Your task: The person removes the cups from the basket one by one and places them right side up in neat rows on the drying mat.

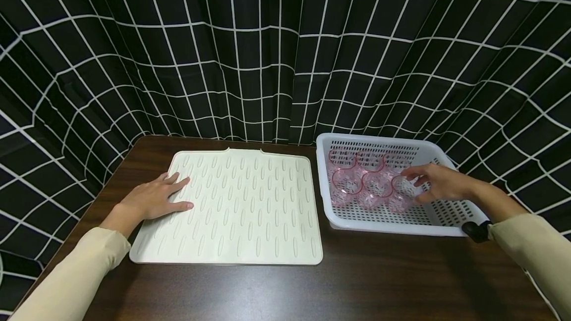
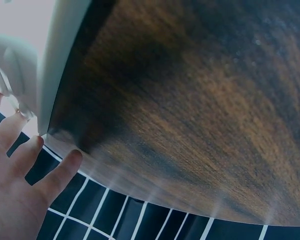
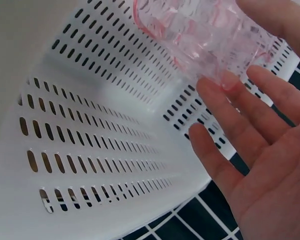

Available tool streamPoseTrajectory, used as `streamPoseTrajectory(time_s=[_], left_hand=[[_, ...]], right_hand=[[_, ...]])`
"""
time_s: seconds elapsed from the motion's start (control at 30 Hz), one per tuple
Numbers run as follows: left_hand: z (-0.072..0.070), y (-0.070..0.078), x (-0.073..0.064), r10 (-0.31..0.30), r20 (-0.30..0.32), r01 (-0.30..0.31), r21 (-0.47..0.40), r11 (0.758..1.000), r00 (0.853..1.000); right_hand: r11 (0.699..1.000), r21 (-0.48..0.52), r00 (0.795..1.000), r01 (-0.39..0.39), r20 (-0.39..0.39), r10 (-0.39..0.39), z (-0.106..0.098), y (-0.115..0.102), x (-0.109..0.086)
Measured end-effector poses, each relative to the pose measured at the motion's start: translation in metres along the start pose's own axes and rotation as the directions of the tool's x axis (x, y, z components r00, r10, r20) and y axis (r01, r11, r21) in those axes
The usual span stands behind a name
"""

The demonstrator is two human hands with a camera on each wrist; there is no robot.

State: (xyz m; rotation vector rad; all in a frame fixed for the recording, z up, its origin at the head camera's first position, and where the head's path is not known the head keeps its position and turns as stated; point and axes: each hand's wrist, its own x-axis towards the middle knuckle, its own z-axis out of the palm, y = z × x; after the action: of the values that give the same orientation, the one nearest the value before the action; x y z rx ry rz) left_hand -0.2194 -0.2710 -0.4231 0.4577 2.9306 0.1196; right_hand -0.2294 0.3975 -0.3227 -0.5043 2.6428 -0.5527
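My left hand [image 1: 153, 201]: fingers spread, gripping nothing; rested on white mat [image 1: 250, 207], 9 o'clock edge. My right hand [image 1: 439, 182]: fingers parted, no hold, at 3 o'clock of nearest pink cup [image 1: 400, 203]; I could not confirm contact. Cups occupied 9 o'clock half of white basket [image 1: 392, 228], at mat's 3 o'clock.

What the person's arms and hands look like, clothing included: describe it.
The left sleeve and right sleeve are long, plain and pale beige, each ending short of the hand. A small black object sits by the right cuff; what it is, I cannot tell. The left hand and right hand wear no gloves.
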Motion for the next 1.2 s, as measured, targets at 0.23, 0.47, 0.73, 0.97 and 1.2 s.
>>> streamPoseTrajectory(time_s=[0.23, 0.47, 0.73, 0.97, 1.2], left_hand=[[0.001, 0.000, 0.000, 0.002, -0.006, -0.002, -0.001, 1.000, 1.000], [0.003, 0.000, -0.002, 0.005, -0.017, -0.006, -0.018, 1.000, 1.000], [0.005, -0.004, -0.002, 0.014, -0.031, -0.014, 0.010, 1.000, 0.999], [0.006, -0.003, -0.003, 0.015, -0.046, -0.015, 0.008, 1.000, 0.999], [0.008, -0.008, -0.002, 0.018, -0.038, -0.018, -0.001, 1.000, 0.999]], right_hand=[[0.996, -0.084, 0.989, -0.020, -0.145, 0.008, 0.000, -0.004, -0.005], [0.998, -0.056, 0.973, -0.021, -0.229, 0.008, -0.002, -0.010, -0.010], [0.992, -0.125, 0.931, 0.018, -0.360, -0.062, -0.006, -0.017, -0.013], [0.990, -0.138, 0.900, 0.012, -0.429, -0.071, -0.008, -0.023, -0.016], [0.990, -0.141, 0.867, 0.014, -0.492, -0.083, -0.013, -0.035, -0.016]])
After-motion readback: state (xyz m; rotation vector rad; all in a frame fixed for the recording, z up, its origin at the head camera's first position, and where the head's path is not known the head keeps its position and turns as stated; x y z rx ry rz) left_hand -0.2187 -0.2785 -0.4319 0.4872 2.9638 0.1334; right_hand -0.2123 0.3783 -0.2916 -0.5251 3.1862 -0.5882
